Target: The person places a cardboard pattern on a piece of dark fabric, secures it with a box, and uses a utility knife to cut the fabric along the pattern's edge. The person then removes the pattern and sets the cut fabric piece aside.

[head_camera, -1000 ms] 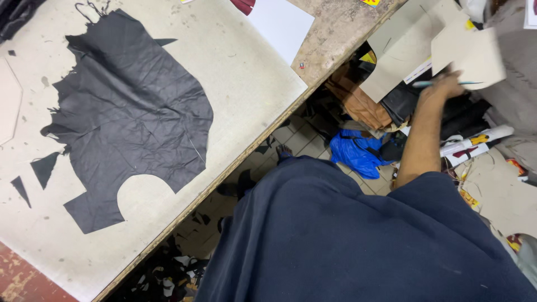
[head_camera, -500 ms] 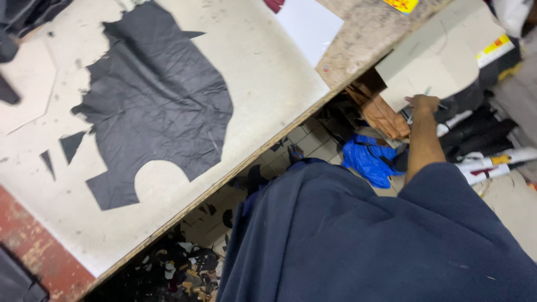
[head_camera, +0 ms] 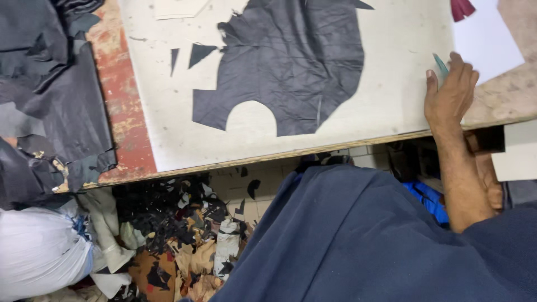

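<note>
Black leather [head_camera: 291,61] is lying mid-bench; the right hand [head_camera: 449,92], fingers together on a teal tool [head_camera: 440,64], is resting at the bench's [head_camera: 391,120] near edge, probably readying to cut, which calls for reaching leftward.

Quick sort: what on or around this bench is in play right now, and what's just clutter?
In play:
- right hand resting at the table edge, holding a thin teal tool
- black leather piece with cut-outs, flat on the pale cutting board

Lying about:
- small black offcuts on the board
- scrap heap on the floor
- dark leather pile
- white bag
</note>
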